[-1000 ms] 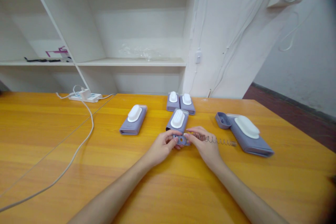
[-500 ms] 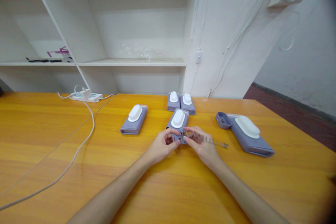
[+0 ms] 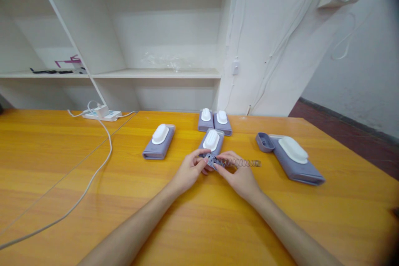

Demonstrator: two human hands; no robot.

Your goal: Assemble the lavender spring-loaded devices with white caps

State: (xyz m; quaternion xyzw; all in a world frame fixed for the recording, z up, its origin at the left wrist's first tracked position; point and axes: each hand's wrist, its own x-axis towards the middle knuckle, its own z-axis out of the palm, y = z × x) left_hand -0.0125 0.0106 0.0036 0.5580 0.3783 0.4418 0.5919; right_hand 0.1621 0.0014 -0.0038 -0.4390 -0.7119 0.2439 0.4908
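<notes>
Between both hands is a small grey-purple plastic part (image 3: 211,161) with holes in it. My left hand (image 3: 190,171) pinches its left side between thumb and fingers. On its right side, my right hand (image 3: 239,176) grips the part with the thumb in front. A long metal coil spring (image 3: 246,162) stretches out to the right from the part, passing over my right hand's fingers; its near end is too small to make out. Just behind the hands lies a grey-purple case with a white oval piece (image 3: 211,140) on top.
Similar cases stand at the left (image 3: 159,141), at the back (image 3: 205,119) and at the right (image 3: 296,158). A small open grey-purple cup (image 3: 264,142) touches the right one. A power strip (image 3: 102,113) and white cable (image 3: 106,162) lie at the left, below white shelves (image 3: 156,73).
The plastic part has turned in my fingers and moved slightly up and left. The spring has swung from sloping down to lying nearly level, its free end further left.
</notes>
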